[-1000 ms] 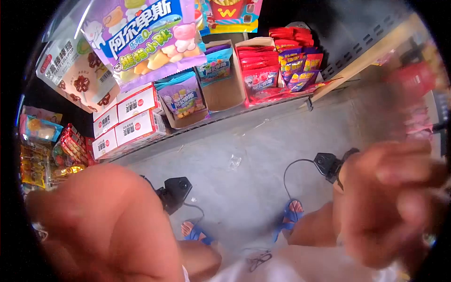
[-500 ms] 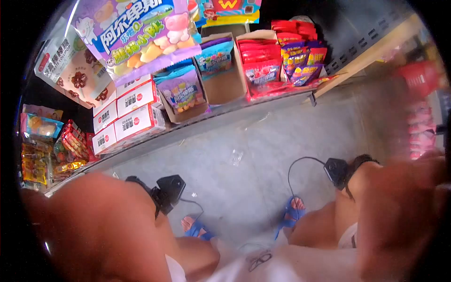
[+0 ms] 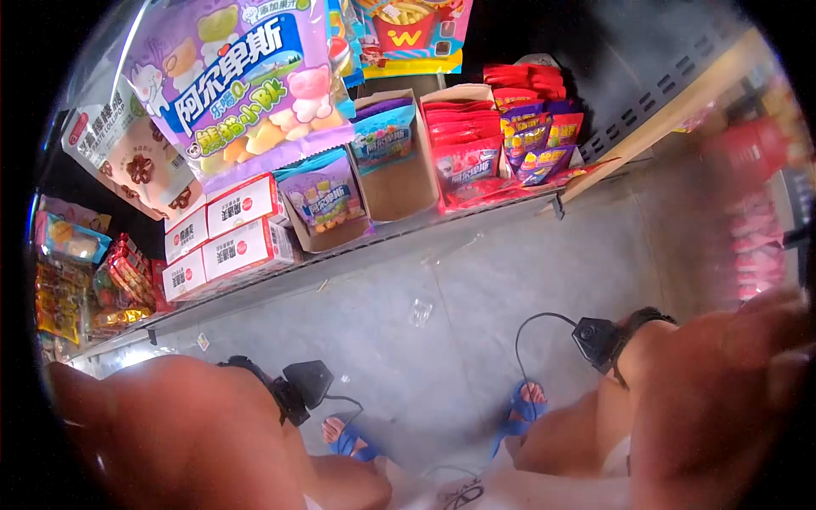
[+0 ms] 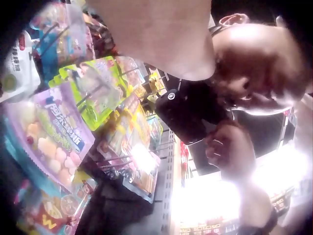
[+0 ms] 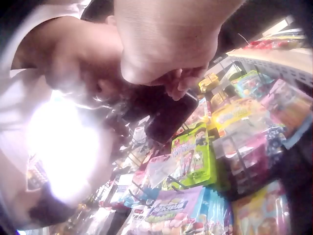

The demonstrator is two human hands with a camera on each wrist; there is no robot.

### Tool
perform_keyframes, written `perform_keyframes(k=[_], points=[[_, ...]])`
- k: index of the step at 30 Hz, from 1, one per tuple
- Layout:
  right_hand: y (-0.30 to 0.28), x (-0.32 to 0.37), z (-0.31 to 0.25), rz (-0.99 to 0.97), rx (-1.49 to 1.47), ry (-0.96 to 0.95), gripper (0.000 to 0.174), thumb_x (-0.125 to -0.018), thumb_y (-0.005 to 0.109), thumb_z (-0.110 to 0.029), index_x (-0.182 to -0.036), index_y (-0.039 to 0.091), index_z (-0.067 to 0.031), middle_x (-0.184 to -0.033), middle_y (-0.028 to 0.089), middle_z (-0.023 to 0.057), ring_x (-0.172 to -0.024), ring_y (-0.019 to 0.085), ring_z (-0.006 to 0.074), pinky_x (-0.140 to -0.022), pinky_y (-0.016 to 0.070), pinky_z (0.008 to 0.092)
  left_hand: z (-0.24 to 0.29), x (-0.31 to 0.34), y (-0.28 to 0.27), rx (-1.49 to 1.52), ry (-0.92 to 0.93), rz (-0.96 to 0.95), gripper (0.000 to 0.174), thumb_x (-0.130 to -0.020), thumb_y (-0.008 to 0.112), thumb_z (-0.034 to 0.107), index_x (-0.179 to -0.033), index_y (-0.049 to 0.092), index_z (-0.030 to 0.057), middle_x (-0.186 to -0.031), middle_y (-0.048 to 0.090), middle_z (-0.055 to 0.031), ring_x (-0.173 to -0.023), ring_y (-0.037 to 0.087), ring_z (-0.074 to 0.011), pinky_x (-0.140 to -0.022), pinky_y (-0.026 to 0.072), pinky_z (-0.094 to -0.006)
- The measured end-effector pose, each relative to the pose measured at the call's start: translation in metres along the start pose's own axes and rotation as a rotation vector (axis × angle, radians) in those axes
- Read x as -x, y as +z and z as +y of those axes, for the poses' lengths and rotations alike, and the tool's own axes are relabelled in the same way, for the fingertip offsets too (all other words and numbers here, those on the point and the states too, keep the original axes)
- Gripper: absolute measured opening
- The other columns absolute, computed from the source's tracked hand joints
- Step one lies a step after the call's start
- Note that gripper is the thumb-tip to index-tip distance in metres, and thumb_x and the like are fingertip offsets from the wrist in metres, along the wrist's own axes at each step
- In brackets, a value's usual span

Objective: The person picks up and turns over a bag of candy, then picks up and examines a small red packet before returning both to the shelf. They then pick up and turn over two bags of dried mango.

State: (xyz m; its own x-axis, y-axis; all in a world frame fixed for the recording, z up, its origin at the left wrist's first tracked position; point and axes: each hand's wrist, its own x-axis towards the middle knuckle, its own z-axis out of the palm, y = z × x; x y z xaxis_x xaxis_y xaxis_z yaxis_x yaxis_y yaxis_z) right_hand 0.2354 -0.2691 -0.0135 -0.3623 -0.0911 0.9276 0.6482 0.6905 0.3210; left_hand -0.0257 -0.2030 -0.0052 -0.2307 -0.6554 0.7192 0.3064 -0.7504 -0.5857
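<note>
Both hands are raised close to the head camera. In the head view my left hand is a blurred shape at lower left, its fingers hidden. My right hand fills the lower right edge, also blurred. A black head-worn camera with a round lens shows in the left wrist view, in front of the person's face. There the right hand's curled fingers grip its lower edge. The right wrist view has those fingers bent against the dark camera body. Black wrist cameras are strapped to both wrists.
Ahead runs a shelf edge with white boxes and cartons of candy packets. A large purple gummy bag hangs above. Below lies a grey floor; more goods, including a red packet, stand at right.
The right hand has shifted toward the lower right edge, and its curled fingers no longer show clearly in the head view. The left hand sits slightly lower. The shelf view has shifted slightly.
</note>
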Motion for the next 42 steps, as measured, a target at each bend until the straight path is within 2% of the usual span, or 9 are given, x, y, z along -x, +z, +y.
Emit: perform_keyframes(k=[14, 42], points=[[-0.006, -0.007, -0.006, 0.057, 0.006, 0.009, 0.016, -0.073, 0.063, -0.007, -0.089, 0.062, -0.0095, -0.076, 0.061, 0.0061, -0.07, 0.063, 0.0249, -0.058, 0.0507, 0.0356, 0.0, -0.001, 0.0, 0.006, 0.013, -0.016, 0.017, -0.091, 0.06, 0.018, -0.097, 0.052, 0.0046, -0.082, 0.058, -0.0145, -0.063, 0.056, -0.0252, -0.056, 0.0493, -0.0374], [-0.014, -0.016, -0.02, 0.023, 0.0, 0.003, 0.016, -0.078, 0.063, -0.01, -0.094, 0.062, -0.0083, -0.076, 0.061, 0.0076, -0.077, 0.064, 0.0261, -0.062, 0.0517, 0.0379, 0.0, -0.006, -0.008, 0.031, -0.052, 0.013, 0.016, -0.088, 0.064, 0.015, -0.095, 0.054, 0.0039, -0.081, 0.059, -0.0156, -0.063, 0.057, -0.0259, -0.055, 0.0495, -0.037]])
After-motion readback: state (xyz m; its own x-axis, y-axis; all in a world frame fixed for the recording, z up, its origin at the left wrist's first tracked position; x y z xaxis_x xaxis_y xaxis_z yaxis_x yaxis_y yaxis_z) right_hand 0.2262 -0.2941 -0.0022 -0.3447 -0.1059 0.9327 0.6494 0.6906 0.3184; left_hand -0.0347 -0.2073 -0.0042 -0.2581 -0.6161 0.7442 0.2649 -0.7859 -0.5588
